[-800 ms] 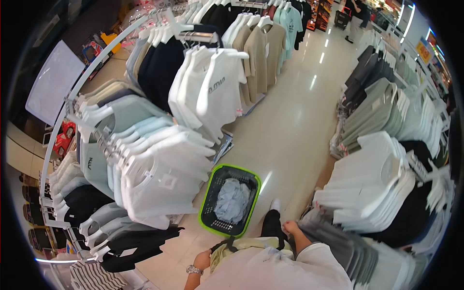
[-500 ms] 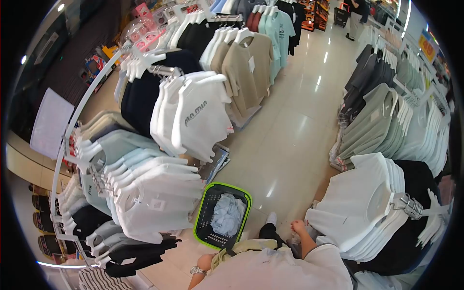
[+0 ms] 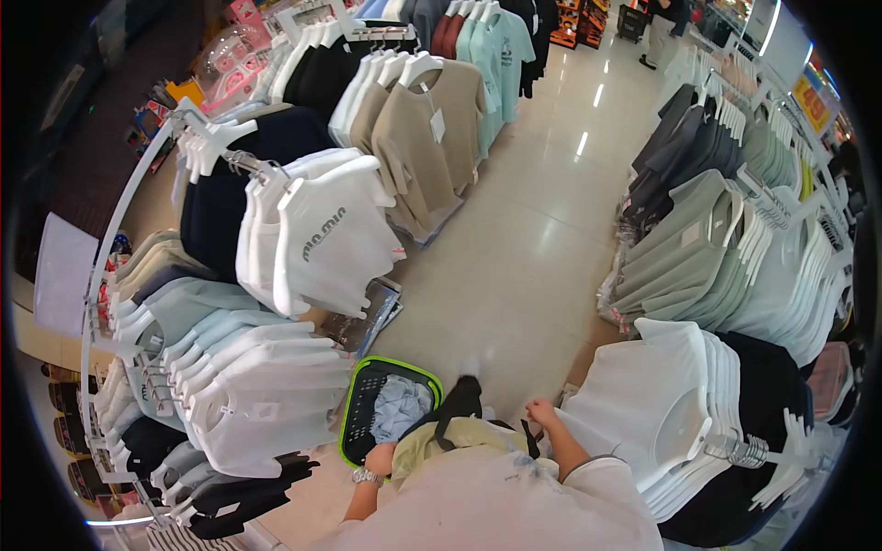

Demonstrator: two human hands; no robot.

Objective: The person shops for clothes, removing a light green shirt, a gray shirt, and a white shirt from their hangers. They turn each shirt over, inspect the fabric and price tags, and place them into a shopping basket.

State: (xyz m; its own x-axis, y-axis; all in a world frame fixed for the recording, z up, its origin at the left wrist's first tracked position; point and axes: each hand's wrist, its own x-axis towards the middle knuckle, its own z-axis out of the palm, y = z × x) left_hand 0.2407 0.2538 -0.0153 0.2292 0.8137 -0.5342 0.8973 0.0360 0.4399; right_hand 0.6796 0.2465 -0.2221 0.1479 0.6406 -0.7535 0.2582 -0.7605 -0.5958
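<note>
My left hand [image 3: 378,456], with a metal watch [image 3: 367,476] on its wrist, is low at the near edge of the green-rimmed black shopping basket [image 3: 346,418]. Its fingers are hidden, so whether it touches the rim cannot be made out. Crumpled pale blue fabric [image 3: 401,407] lies inside the basket, which stands on the floor. My right hand [image 3: 541,411] is closed, fingers curled, in front of my body near the hanging white T-shirts [image 3: 634,404]. What it holds, if anything, is hidden. A yellowish bag [image 3: 427,452] with dark straps hangs at my waist.
Racks of hanging shirts line both sides, including white shirts [image 3: 266,395], a white printed top [image 3: 326,239] and beige shirts [image 3: 436,138] on the left. Grey-green shirts [image 3: 689,243] hang right. A tiled aisle [image 3: 514,239] runs ahead, with a person [image 3: 660,37] far off.
I have stepped forward; the basket appears lower and further left, closer to my body. My left hand now overlaps its near edge. My right hand has shifted slightly left and up.
</note>
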